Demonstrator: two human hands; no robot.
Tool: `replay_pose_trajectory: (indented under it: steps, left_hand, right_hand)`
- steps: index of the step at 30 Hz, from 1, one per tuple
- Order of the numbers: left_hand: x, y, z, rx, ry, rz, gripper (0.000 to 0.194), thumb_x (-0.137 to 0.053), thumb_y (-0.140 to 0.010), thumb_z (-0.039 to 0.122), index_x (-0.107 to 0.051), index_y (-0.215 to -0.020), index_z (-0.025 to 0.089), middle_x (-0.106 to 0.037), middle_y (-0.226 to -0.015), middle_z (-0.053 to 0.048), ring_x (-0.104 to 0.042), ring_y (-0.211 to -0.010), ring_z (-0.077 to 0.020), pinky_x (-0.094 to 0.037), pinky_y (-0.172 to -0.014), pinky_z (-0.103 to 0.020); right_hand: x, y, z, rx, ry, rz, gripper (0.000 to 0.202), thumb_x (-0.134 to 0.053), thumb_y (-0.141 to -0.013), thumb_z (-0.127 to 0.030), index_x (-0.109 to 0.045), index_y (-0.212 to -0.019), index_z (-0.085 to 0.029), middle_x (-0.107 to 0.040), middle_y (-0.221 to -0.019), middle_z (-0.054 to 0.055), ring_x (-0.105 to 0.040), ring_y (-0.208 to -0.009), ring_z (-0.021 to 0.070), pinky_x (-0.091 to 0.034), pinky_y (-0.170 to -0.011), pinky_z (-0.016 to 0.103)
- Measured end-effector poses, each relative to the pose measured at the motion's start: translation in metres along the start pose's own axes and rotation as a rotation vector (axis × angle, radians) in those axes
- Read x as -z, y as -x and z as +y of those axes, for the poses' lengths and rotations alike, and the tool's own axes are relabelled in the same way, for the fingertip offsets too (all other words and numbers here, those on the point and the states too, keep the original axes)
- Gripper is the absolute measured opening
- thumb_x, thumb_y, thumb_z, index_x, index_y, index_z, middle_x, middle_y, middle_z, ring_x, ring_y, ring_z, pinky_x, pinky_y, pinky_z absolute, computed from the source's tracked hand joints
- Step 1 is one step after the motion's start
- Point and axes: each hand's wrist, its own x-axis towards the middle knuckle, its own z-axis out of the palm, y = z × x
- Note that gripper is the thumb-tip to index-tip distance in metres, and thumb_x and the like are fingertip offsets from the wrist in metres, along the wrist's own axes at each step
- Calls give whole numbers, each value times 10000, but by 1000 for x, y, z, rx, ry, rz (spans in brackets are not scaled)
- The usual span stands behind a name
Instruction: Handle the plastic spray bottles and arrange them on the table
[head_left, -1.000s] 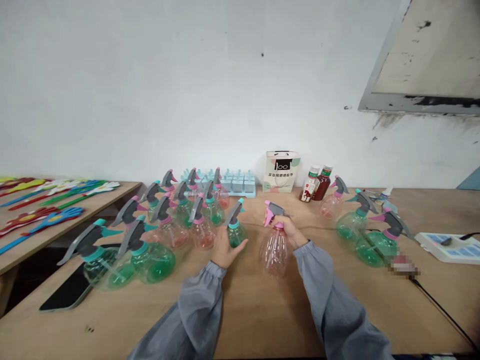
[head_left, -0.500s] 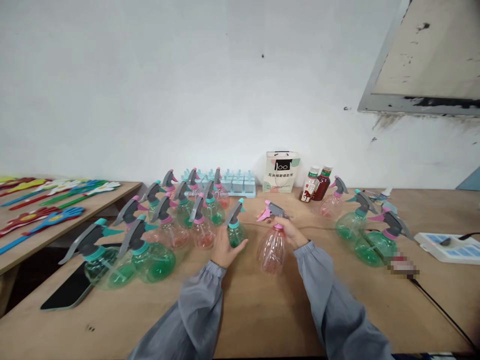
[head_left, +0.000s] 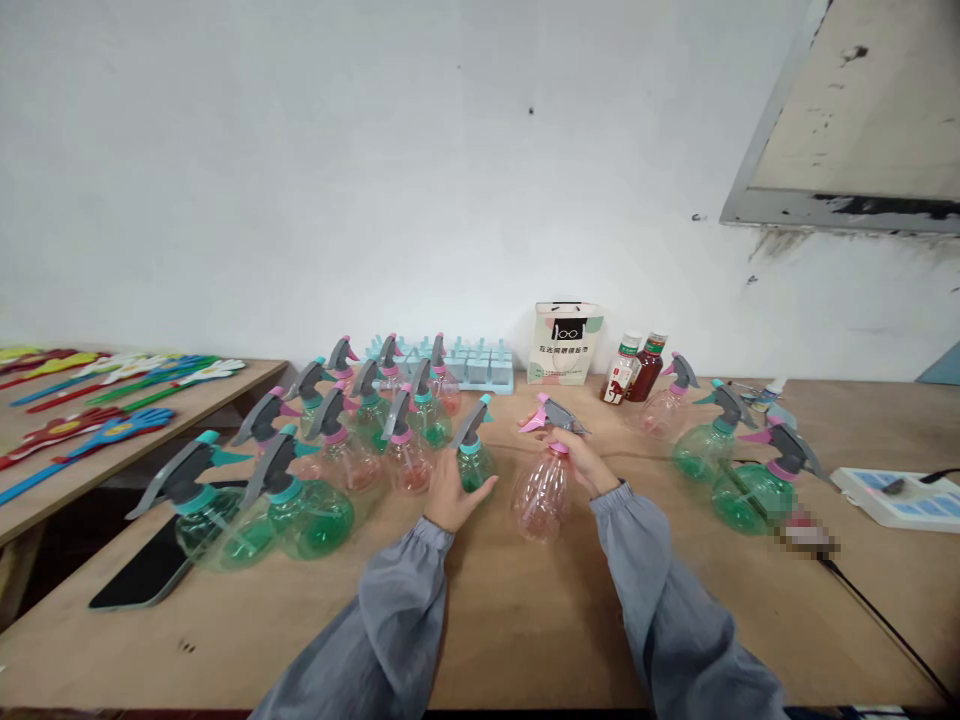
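Note:
My left hand (head_left: 450, 492) is cupped against the near left side of a green spray bottle (head_left: 475, 468), thumb across its front. This bottle has a grey and teal spray head and stands upright on the table. My right hand (head_left: 586, 462) is closed round the neck of a pink spray bottle (head_left: 541, 500), just under its grey and pink spray head. That clear pink body tilts slightly; whether its base touches the table I cannot tell. Left of my left hand stands a group of spray bottles, among them a pink one (head_left: 409, 465) and a large green one (head_left: 311, 518).
More spray bottles stand at right, including a green one (head_left: 752, 497). Along the wall are a pale blue mould tray (head_left: 491, 372), a paper bag (head_left: 564, 345) and two sauce bottles (head_left: 621, 372). A phone (head_left: 139, 575) lies front left; a white device (head_left: 900, 498) lies right.
The pink bottle's lower end has swung slightly left and up in my right hand. My left hand stays at the green bottle. The view has shifted a little.

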Motion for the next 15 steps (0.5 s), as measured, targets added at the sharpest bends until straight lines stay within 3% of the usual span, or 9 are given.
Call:
replay_pose_trajectory:
  steps: [5,9,12,15]
  left_hand:
    - [0,-1,-1,-13,-13,3,768,-730,-782,484,-391,-1390,158,-592,-1203,-173,-600,-1172,-342,-498,-979,-513]
    - [-1,-1,-1,-18,-11,23,756,-731,-772,509,-413,-1359,153,-595,-1174,-173,-607,-1151,-347,-506,-961,-514]
    - [-2,-1,0,-9,0,21,735,-724,-777,508,-420,-1350,162,-592,-1175,-165,-603,-1158,-341,-505,-965,-511]
    - [-2,-1,1,-13,9,15,738,-721,-780,501,-414,-1356,158,-587,-1181,-169,-595,-1168,-345,-506,-960,-513]
  right_hand:
    - [-1,9,-10,70,42,70,138,-597,-540,-319,-602,-618,-206,-603,-641,8,-472,-567,127,-412,-506,252]
    - [12,29,-20,151,109,174,116,-651,-576,-314,-591,-636,-235,-581,-612,-7,-492,-607,152,-442,-545,274]
    - [40,55,-21,226,281,290,162,-737,-596,-347,-639,-691,-259,-642,-683,-2,-549,-684,186,-505,-633,317]
    - [86,88,-18,285,496,374,266,-760,-646,-460,-711,-777,-235,-690,-734,24,-610,-707,213,-546,-661,365]
